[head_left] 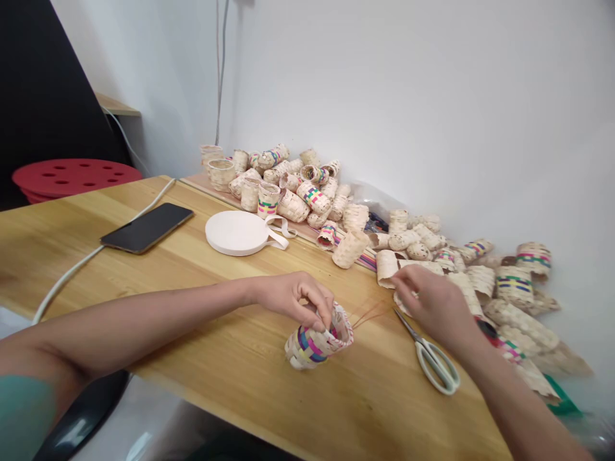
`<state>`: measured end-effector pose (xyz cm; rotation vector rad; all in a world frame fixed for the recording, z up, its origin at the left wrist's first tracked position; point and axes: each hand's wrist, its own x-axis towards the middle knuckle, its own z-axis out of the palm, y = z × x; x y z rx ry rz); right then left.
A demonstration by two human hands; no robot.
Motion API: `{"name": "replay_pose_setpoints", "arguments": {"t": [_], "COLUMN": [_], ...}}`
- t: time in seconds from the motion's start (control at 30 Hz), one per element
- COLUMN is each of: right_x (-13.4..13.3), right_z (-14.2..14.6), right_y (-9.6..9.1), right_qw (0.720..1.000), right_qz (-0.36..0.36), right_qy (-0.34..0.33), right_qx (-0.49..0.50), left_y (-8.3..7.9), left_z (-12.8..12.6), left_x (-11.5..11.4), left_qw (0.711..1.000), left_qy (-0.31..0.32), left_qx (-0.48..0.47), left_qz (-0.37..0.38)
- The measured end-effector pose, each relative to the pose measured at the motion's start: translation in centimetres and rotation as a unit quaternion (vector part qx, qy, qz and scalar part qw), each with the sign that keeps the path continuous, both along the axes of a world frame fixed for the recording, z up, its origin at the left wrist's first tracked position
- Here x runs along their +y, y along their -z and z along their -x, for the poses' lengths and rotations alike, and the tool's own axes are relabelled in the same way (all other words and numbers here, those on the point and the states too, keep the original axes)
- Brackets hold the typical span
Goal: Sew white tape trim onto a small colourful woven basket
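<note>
Two hands show, the left hand (293, 296) and the right hand (432, 301). The counter (202, 358) carries one pair of scissors (435, 362), one phone (148, 227) at ten o'clock and one tape roll (237, 232). The small woven baskets (307, 192) piled from twelve to three o'clock are too many to count exactly, several dozen.

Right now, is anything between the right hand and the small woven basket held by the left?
Nothing solid: the right hand and the woven basket in the left hand are parted by bare table, crossed only by thin reddish strands.

Your left hand (293, 299) reaches in from the left on a long bare forearm, knuckles up, fingertips (323, 323) curled down and pinched together. Your right hand (432, 301) stretches forward from the lower right, back upward, fingers bunched.
</note>
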<state>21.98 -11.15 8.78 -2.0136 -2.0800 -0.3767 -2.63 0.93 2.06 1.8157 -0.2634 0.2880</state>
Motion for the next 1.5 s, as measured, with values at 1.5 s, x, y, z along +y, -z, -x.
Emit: {"name": "replay_pose_setpoints", "arguments": {"t": [1.5], "right_x": [-2.4], "right_z": [5.7], "right_y": [3.7], "right_qw": [0.965], "right_qz": [-0.028], "right_qy": [-0.202], "right_qx": [0.165], "left_y": [0.1], "left_z": [-0.2], "left_x": [-0.2], "left_qw": [0.988], "left_qy": [-0.093], "left_qx": [-0.057], "left_qz": [-0.109]}}
